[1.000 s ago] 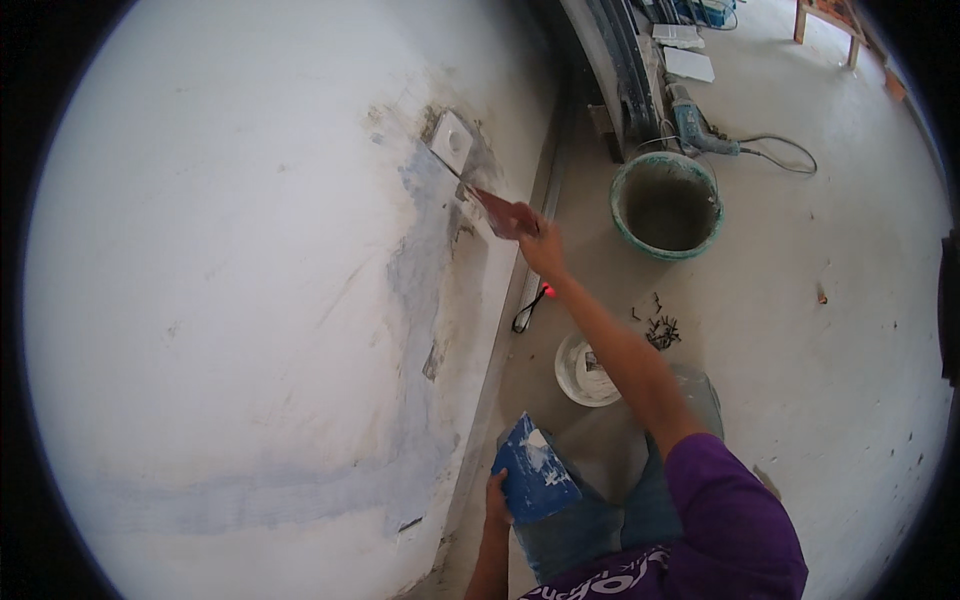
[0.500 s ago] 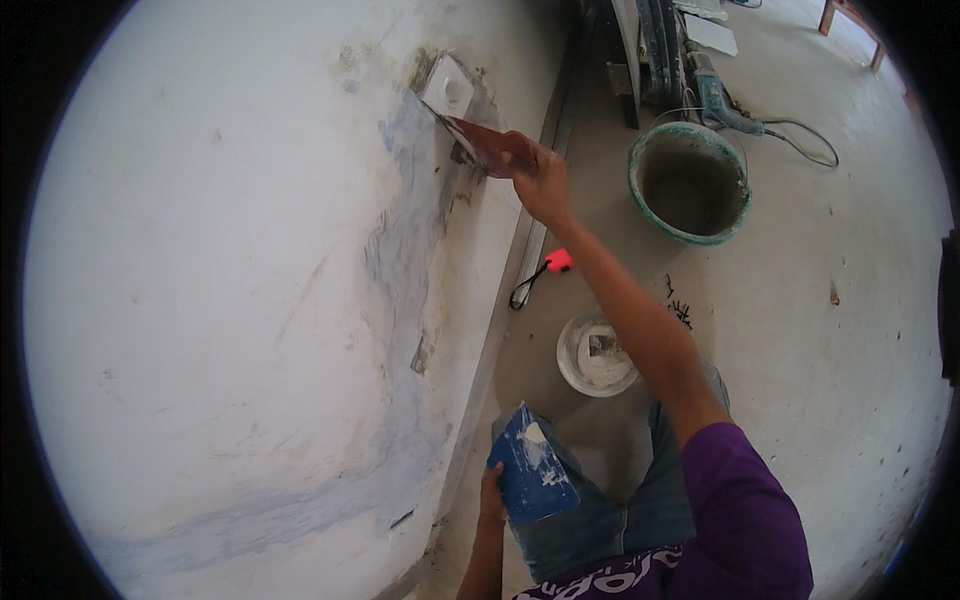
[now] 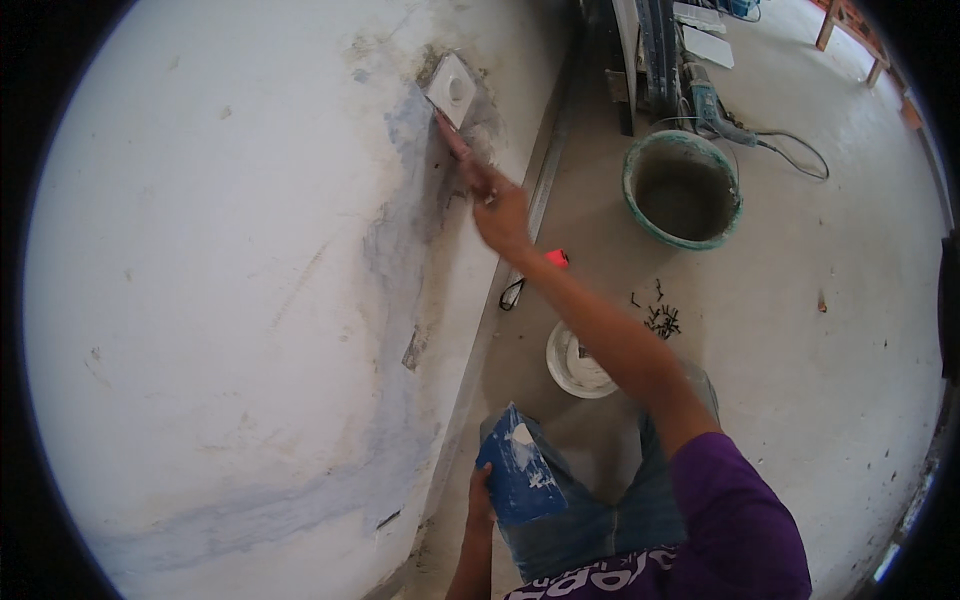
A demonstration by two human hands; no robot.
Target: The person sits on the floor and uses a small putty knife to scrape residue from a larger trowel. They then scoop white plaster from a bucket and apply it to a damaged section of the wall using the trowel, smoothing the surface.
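Observation:
With my right hand [image 3: 500, 215] I grip a reddish-brown putty knife [image 3: 455, 143], seen nearly edge-on. Its tip meets the wall at the lower edge of a white socket plate [image 3: 455, 90]. A grey patched strip [image 3: 400, 240] runs down the wall below the plate, then bends left near the floor. In my left hand [image 3: 482, 490], close to my knee, is a blue putty knife [image 3: 525, 475] with a broad blade smeared with white filler. My left fingers wrap its edge.
A white bowl of filler [image 3: 570, 375] stands on the floor by my knees, partly behind my forearm. Beyond lie several dark screws [image 3: 662, 322], a pink-red item with a black loop [image 3: 557, 258], a green-rimmed bucket [image 3: 735, 200] and a corded power tool [image 3: 712, 110].
My right hand has moved down and left, turning the reddish-brown putty knife from broad face to nearly edge-on. My left hand still holds the blue one. The view has shifted slightly.

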